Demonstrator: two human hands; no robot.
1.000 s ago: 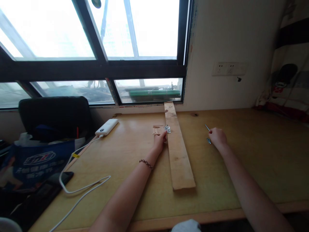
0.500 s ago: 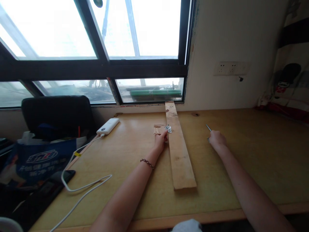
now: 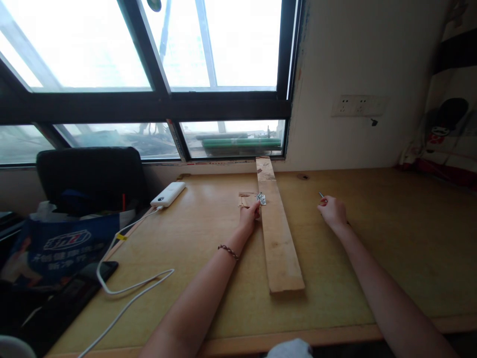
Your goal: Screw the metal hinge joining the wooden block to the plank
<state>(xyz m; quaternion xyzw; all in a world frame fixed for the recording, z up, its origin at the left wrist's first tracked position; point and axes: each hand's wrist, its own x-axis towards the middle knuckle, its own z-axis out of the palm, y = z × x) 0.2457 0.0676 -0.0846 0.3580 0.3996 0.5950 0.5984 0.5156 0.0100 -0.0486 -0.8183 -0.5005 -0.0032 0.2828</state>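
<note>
A long wooden plank [image 3: 279, 238] lies on the table, running from the window side toward me. A small wooden block [image 3: 246, 200] sits against its left edge. Across the joint between them is a small silvery metal hinge [image 3: 263, 199]. My left hand [image 3: 249, 214] is closed at the hinge, its thumb and finger pinching its near left side; the fingers partly hide the block. Right of the plank, my right hand [image 3: 333, 211] is closed around a thin metal rod [image 3: 322, 196]. Only the rod's tip shows clearly, so its exact kind is hidden.
A white power bank [image 3: 167, 195] with a white cable [image 3: 134, 288] lies on the table's left part. Beyond that edge stand a black chair [image 3: 89, 174] and a blue bag [image 3: 67, 248]. The window [image 3: 223, 139] and a wall socket [image 3: 359, 105] are behind the table.
My right hand has turned the metal rod, so less of it sticks out in front of the fingers. My left hand stays at the hinge. The view has shifted slightly.
</note>
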